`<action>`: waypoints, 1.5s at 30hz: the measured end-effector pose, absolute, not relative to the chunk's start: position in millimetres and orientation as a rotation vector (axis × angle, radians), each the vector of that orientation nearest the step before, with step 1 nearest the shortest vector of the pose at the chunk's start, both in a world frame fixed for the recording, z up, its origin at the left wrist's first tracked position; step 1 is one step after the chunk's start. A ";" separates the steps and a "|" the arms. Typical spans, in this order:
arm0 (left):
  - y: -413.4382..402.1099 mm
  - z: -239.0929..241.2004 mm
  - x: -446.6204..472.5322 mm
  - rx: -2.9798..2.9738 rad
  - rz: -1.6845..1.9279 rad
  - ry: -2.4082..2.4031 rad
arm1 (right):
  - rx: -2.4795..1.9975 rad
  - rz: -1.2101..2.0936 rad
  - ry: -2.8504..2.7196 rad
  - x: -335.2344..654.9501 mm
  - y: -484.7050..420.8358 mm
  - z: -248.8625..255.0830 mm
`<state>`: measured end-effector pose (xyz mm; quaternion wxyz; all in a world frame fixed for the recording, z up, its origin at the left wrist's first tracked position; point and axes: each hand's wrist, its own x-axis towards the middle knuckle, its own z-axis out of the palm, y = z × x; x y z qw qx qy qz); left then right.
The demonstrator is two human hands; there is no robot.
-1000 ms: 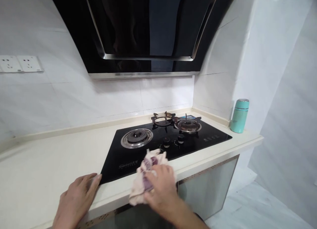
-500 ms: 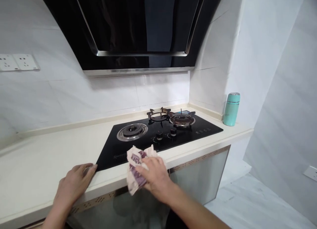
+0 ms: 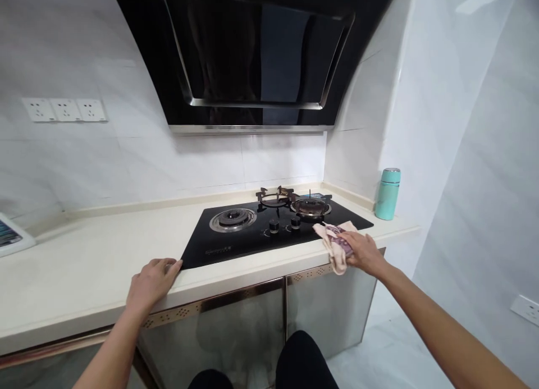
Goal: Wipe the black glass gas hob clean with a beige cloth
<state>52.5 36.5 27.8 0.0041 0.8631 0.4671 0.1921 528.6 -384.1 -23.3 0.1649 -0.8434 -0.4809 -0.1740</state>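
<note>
My right hand [image 3: 361, 251] presses a crumpled cream and purple cloth [image 3: 333, 238] onto the front right corner of the black glass gas hob [image 3: 236, 248], where the glass meets the cream countertop [image 3: 76, 271]. Part of the cloth hangs over the counter's front edge. My left hand [image 3: 152, 278] lies flat on the countertop, fingers spread, with its fingertips at the hob's front left corner. The hob has a left burner [image 3: 233, 219], a right burner [image 3: 310, 206] and two knobs [image 3: 283, 225].
A black range hood [image 3: 256, 52] hangs over the hob. A teal flask [image 3: 387, 193] stands at the counter's right end by the wall. Wall sockets [image 3: 65, 109] sit at the left, and a white device [image 3: 10, 236] lies at the far left edge. Metal cabinet doors [image 3: 236, 333] are below.
My right hand has slid the cloth from the hob's front middle to its front right corner. The camera has pulled back and turned left. My left hand has stayed by the hob's left corner.
</note>
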 end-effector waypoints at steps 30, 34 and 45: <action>7.3 17.2 66.2 2.629 0.781 1.582 | -2.300 -0.584 -2.037 282.4 -212.7 21.6; 7.2 18.3 62.8 2.635 0.779 1.576 | -2.157 -0.503 -2.075 222.4 -170.0 29.9; 17.5 23.6 51.3 2.679 0.700 1.571 | -2.015 -0.361 -1.865 216.6 -170.2 20.7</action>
